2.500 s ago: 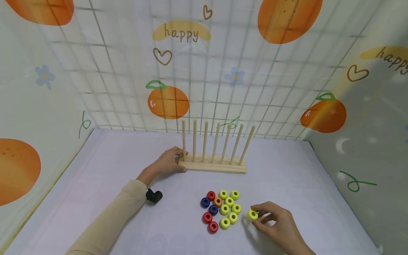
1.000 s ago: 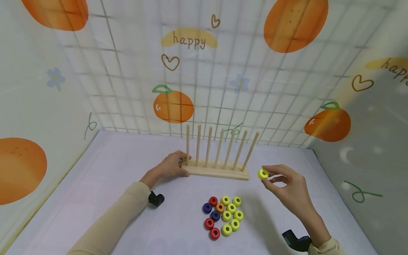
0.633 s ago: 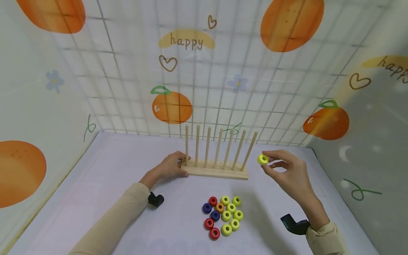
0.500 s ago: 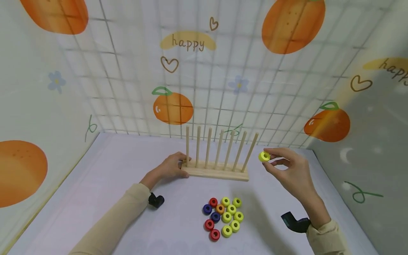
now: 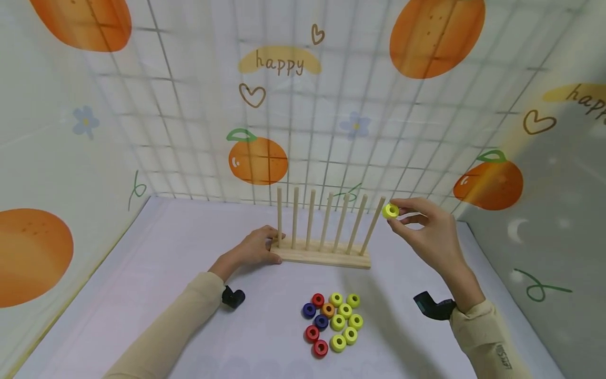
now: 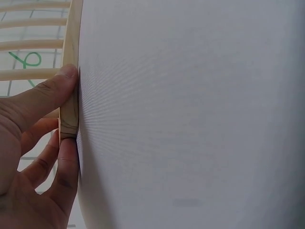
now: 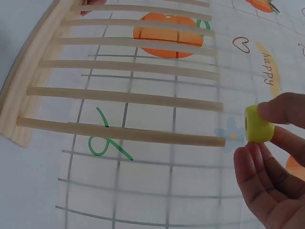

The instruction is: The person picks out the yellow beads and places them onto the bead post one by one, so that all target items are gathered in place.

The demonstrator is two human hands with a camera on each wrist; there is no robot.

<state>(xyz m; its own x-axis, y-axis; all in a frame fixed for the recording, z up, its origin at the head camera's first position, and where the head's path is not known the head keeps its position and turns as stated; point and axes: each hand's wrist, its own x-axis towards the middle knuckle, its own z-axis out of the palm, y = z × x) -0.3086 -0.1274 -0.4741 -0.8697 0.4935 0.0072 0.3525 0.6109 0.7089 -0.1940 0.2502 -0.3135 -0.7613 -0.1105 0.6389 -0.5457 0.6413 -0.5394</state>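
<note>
A wooden peg rack [image 5: 322, 257] with several upright dowels stands towards the back of the table. My left hand [image 5: 255, 247] grips its left end, thumb along the front edge; the left wrist view shows the fingers [image 6: 66, 167] round the end of the base. My right hand [image 5: 428, 229] pinches a yellow ring bead [image 5: 390, 211] between thumb and fingers, raised beside the top of the rightmost dowel [image 5: 374, 223]. In the right wrist view the bead [image 7: 259, 125] is just beyond that dowel's tip, apart from it, its hole turned towards the dowels.
Several yellow beads [image 5: 344, 310] lie in front of the rack, with red beads [image 5: 312, 332], blue beads [image 5: 309, 310] and one orange bead [image 5: 327, 310] to their left. A printed cloth wall [image 5: 303, 121] rises behind the table.
My right hand has lifted the yellow bead from beside the bead group, up and back to the rightmost dowel's top. My left hand stays on the rack's end.
</note>
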